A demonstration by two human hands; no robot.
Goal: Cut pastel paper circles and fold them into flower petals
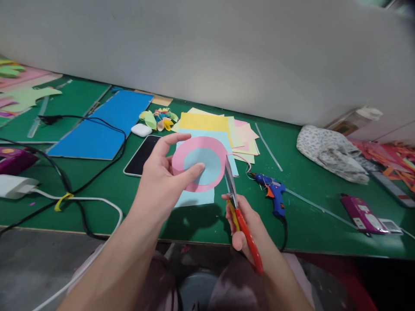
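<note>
My left hand pinches a pink paper disc with a smaller light blue paper circle on its face, the thumb pressed over the blue. My right hand is closed around red and yellow handled scissors. Their blades point up and away, at the right edge of the pink disc; a thin pink strip trails off to the right there. Whether the blades are touching the paper is hard to tell. Beneath the disc lies a light blue sheet on the green table.
Behind the disc lie yellow paper sheets. A blue glue gun with its cord rests right of the scissors. A phone, a white case and paper flowers sit at left, with a blue board and tangled cables.
</note>
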